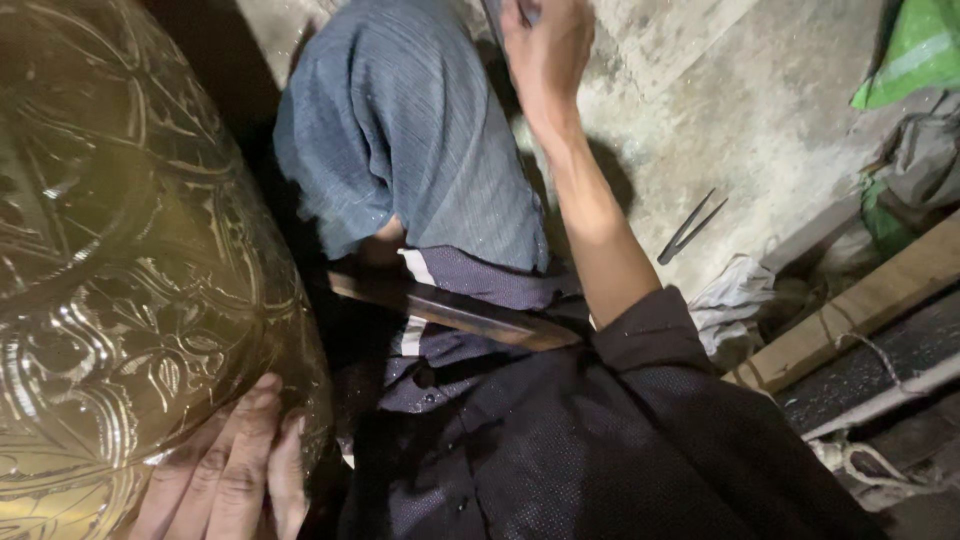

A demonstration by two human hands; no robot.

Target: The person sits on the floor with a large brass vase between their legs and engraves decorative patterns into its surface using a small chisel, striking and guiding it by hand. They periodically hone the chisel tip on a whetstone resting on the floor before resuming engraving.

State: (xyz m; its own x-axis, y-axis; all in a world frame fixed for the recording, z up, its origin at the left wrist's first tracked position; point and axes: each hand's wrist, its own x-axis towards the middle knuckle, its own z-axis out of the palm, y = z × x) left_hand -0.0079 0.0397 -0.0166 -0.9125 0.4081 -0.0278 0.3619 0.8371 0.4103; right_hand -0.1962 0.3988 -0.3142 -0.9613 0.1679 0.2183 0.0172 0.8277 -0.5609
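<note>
A large brass vessel (120, 260) with engraved floral patterns fills the left of the view. My left hand (228, 470) lies flat against its lower side, fingers spread. My right hand (545, 45) reaches out past my bent knee in grey trousers (420, 140) and is closed on a thin dark tool at the top edge; most of that tool is out of frame. A wooden stick (455, 312) lies across my lap.
A pair of metal dividers or tongs (690, 228) lies on the concrete floor to the right. Beside it are a white rag (735, 295), a wooden plank (860, 305), and a green sack (915, 50) at the top right corner.
</note>
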